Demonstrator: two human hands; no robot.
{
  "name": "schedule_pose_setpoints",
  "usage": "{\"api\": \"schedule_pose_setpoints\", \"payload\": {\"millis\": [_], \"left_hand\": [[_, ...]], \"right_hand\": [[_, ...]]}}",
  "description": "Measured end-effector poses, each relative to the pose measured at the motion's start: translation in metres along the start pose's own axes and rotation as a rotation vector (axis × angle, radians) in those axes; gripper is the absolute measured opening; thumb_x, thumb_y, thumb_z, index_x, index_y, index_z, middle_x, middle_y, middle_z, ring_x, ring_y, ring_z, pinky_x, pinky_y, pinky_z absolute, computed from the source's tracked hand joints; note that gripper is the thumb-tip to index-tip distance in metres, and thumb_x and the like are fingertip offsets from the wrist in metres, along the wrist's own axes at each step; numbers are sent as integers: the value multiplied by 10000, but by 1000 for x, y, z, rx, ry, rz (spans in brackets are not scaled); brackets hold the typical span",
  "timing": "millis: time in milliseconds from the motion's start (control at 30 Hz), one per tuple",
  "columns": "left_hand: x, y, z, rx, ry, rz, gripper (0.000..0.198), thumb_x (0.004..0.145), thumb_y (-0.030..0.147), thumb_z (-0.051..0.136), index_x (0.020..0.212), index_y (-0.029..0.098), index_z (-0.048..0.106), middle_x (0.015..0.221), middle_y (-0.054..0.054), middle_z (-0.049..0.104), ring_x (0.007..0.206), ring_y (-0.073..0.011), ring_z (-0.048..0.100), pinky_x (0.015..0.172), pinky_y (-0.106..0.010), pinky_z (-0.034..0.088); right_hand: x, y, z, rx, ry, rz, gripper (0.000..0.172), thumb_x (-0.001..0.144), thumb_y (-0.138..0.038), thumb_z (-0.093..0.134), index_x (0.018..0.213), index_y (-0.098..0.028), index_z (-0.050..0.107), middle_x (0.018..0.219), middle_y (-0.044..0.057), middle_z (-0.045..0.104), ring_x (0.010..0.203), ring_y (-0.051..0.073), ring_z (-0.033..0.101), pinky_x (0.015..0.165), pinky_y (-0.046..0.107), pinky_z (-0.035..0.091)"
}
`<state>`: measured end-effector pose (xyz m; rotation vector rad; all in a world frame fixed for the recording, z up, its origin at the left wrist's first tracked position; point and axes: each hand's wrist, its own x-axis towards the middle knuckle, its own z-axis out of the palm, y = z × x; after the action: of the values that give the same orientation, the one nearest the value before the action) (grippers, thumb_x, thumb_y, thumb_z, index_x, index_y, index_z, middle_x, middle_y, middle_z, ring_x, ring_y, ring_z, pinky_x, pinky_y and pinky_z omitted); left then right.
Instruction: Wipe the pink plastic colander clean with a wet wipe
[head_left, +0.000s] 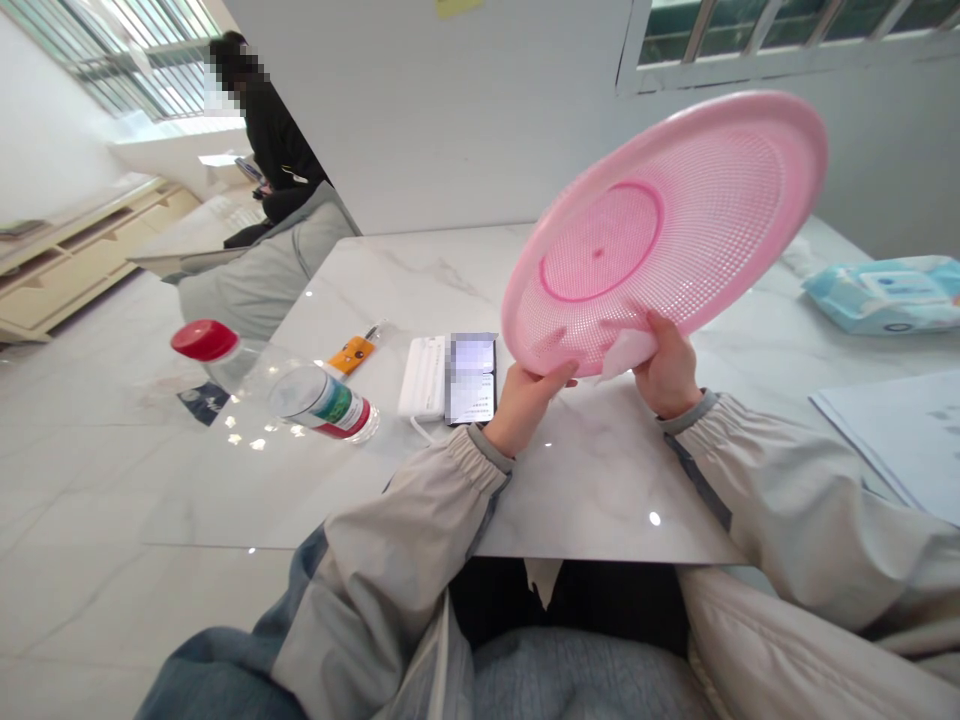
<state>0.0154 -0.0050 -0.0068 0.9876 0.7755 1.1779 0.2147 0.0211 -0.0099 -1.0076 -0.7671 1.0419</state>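
Note:
A round pink plastic mesh basket (720,220) is held up tilted over the table, its hollow side facing me. My left hand (525,402) grips the lower left rim, thumb on the inside and fingers behind the mesh. At the lower right rim my right hand (670,368) is closed around the edge, with a white wipe or tissue (628,352) between its thumb and the basket. Some fingers show faintly through the mesh.
On the white marble table (592,500) are a phone (472,380), a white power bank (422,378), an orange keychain (351,355), a red-capped bottle (330,400), a blue wipes pack (892,295) and papers (900,430). A person in black (277,140) sits at the far left.

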Motion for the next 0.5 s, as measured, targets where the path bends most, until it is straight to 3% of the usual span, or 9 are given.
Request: {"api": "schedule_pose_setpoints", "payload": {"millis": [67,167,367,500], "left_hand": [[-2,2,0,60,-55,27,436,827,456,955,1159,210,818,1219,-105,820,1192,-292,729,1049,-445,566],[-4,6,0,142,-76,110,426,842,436,948,1174,214,799,1254,-90,810,1252,-283,701,1135,-435,513],[-5,10,0,353,-47,105,366,802,401,969,1032,201,766,1035,-60,796,1005,-262,702,962,-406,526],[-2,4,-3,323,-45,78,372,779,302,967,1080,204,772,1076,-71,797,991,-250,719,963,-413,535]], "right_hand": [[0,0,0,19,-35,70,479,881,-578,739,1264,-291,752,1103,54,870,1090,313,831,877,447,696],[-1,0,1,67,-71,155,504,890,-540,722,1318,-277,752,1132,68,873,1108,331,830,924,499,699],[-1,-4,4,112,-146,179,479,849,-523,744,1258,-272,760,1161,63,869,1272,352,783,1059,532,666],[-4,-8,7,110,-173,163,458,834,-554,742,1207,-291,757,1166,67,866,1330,364,752,1080,548,656]]}}
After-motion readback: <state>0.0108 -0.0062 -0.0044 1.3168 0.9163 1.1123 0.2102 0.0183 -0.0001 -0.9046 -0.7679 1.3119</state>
